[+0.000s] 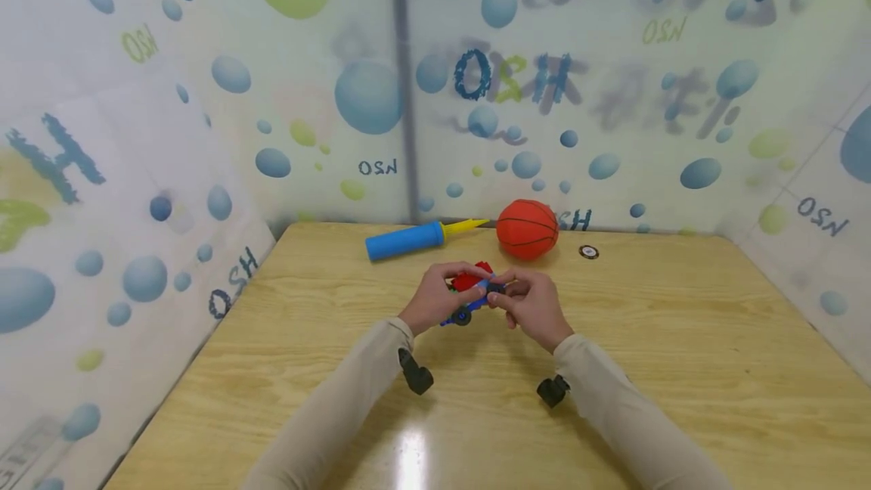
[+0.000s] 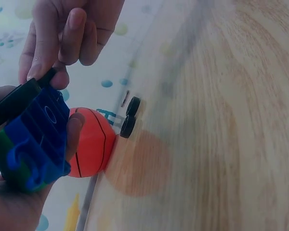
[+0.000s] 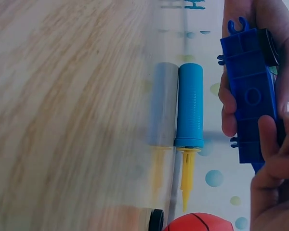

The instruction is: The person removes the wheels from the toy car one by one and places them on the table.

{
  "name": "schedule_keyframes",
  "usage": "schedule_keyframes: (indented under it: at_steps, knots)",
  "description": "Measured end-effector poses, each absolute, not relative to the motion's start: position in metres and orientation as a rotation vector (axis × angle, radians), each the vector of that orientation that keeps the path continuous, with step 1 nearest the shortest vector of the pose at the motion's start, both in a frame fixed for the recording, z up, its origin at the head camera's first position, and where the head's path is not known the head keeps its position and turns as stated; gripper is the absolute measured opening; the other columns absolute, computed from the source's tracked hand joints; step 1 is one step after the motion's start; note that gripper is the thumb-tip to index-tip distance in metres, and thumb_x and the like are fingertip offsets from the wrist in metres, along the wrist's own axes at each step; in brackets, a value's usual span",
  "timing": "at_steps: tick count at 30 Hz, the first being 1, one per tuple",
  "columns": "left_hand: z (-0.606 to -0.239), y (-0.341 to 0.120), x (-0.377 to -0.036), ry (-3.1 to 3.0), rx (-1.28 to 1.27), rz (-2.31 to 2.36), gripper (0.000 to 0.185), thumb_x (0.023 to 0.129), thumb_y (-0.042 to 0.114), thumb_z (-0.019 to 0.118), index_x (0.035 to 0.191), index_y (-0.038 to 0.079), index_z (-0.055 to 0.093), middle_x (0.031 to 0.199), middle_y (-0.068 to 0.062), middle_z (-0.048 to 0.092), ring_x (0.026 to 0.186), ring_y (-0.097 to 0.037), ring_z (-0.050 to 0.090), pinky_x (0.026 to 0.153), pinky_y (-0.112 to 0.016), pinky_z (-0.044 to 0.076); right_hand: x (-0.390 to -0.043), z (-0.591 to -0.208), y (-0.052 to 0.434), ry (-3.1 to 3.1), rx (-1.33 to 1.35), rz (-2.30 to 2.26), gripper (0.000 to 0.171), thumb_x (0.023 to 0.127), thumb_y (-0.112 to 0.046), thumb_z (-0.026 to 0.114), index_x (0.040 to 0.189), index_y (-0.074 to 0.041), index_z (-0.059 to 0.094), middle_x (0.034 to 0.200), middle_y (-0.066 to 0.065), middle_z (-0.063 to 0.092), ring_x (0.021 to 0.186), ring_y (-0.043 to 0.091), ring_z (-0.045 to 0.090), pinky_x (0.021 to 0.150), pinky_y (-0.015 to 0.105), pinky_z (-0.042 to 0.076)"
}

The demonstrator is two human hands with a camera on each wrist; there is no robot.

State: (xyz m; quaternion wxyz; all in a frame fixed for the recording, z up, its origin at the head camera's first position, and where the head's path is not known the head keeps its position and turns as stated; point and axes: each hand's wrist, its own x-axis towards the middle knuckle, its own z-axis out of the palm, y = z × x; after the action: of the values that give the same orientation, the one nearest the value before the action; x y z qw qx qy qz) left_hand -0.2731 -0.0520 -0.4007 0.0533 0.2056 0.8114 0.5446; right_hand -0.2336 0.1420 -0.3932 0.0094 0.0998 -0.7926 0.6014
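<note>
A blue plastic cylindrical pump with a yellow tapered nozzle (image 1: 405, 241) lies near the back of the light wood-grain table (image 1: 694, 324). Rightward, the left hand (image 1: 435, 298) grips a blue plastic toy vehicle (image 3: 250, 79), raised off the table; the right hand (image 1: 536, 308) pinches the black round wheel (image 1: 495, 289) at its right end. Behind sits a red black-lined ball (image 1: 528, 229), then a small dark-rimmed disc (image 1: 589, 252).
</note>
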Motion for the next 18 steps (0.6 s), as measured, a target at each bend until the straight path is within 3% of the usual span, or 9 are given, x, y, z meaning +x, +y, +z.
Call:
schedule_keyframes:
  at_steps: [5,18]
  knots:
    - [-0.4018,-0.0497,-0.2732,2.464,0.616,1.66,0.021,0.092,0.026,0.073,0.112,0.033,0.075,0.121,0.004,0.07,0.114,-0.023,0.058,0.092,-0.042,0.053,-0.2322,-0.3931,0.1424,-2.472,0.284,1.839,0.025,0.088,-0.006,0.075,0.111,0.003,0.071,0.085,0.024,0.075,0.041,0.013,0.043,0.043,0.026,0.041]
    - [-0.3978,-0.0509,-0.2716,2.481,0.596,1.678,0.023,0.092,0.026,0.074,0.114,0.033,0.075,0.125,0.004,0.07,0.115,-0.022,0.061,0.098,-0.044,0.053,-0.2324,-0.4016,0.136,-2.387,0.268,1.767,0.024,0.087,-0.006,0.076,0.11,-0.001,0.073,0.086,0.025,0.073,0.044,0.011,0.049,0.042,0.023,0.041]
